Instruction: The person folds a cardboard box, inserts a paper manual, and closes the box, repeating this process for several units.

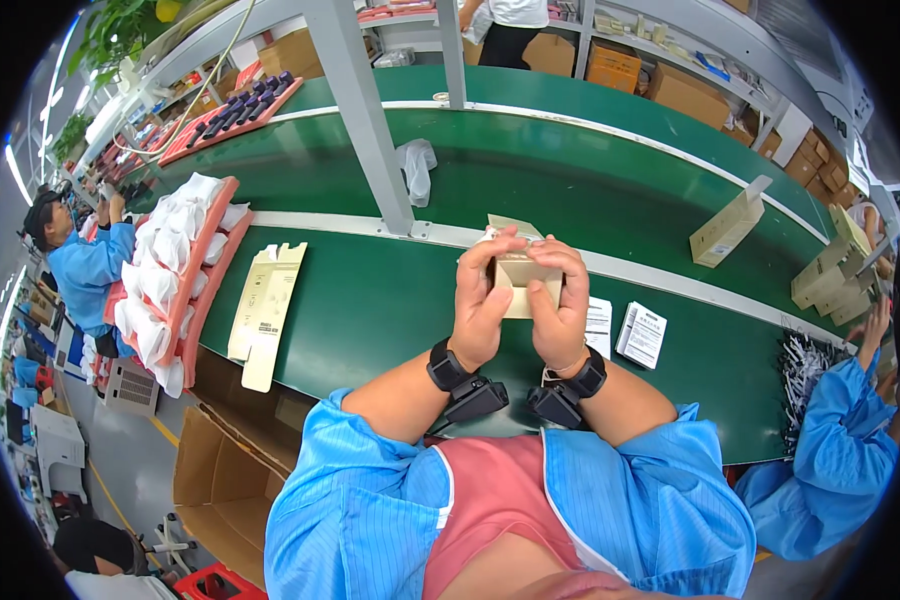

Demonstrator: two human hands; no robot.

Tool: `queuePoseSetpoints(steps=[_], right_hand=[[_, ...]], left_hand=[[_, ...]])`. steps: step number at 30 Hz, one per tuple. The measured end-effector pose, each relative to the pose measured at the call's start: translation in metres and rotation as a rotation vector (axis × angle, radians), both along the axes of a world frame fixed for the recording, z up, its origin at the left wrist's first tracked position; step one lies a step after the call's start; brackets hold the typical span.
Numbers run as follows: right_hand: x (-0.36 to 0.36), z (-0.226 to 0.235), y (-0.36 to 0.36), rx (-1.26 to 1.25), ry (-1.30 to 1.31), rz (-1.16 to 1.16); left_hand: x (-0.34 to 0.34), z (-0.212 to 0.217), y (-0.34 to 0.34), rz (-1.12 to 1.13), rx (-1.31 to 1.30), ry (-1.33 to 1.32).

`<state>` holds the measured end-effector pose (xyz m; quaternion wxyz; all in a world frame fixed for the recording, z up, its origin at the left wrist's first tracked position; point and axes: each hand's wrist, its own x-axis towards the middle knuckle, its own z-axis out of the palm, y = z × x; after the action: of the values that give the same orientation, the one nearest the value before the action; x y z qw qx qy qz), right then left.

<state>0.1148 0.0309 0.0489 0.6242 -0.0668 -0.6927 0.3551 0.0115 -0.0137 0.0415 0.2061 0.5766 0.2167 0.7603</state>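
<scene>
Both your left hand (482,300) and right hand (560,305) clasp the small tan cardboard box (526,280) above the green belt (390,300), its top flap apparently still up, while flat tan carton blanks (265,305) and white leaflets (642,335) lie unused beside.
</scene>
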Motion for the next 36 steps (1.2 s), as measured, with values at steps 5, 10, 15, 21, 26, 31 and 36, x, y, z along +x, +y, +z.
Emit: queuePoseSetpoints(steps=[5,10,15,21,26,31,36], right_hand=[[0.018,0.013,-0.003,0.166,-0.197,0.029],[0.034,0.009,-0.007,0.382,-0.36,0.1],[0.057,0.014,-0.005,0.437,-0.618,0.131],[0.104,0.006,0.02,0.24,-1.105,0.01],[0.127,0.001,0.024,0.196,-1.248,0.039],[0.137,-0.007,0.034,0.108,-1.27,0.104],[0.142,-0.002,0.043,0.091,-1.298,0.175]], left_hand=[[0.001,0.026,-0.01,-0.311,-0.304,-0.673],[-0.027,-0.003,0.001,-0.67,-0.892,-0.622],[-0.034,0.003,-0.002,-0.415,-0.922,-0.505],[-0.061,-0.021,0.009,-0.071,-0.883,-0.243],[-0.064,-0.02,0.009,-0.121,-0.828,-0.266],[-0.063,-0.022,0.011,-0.134,-0.819,-0.261],[-0.065,-0.028,0.011,-0.124,-0.797,-0.251]])
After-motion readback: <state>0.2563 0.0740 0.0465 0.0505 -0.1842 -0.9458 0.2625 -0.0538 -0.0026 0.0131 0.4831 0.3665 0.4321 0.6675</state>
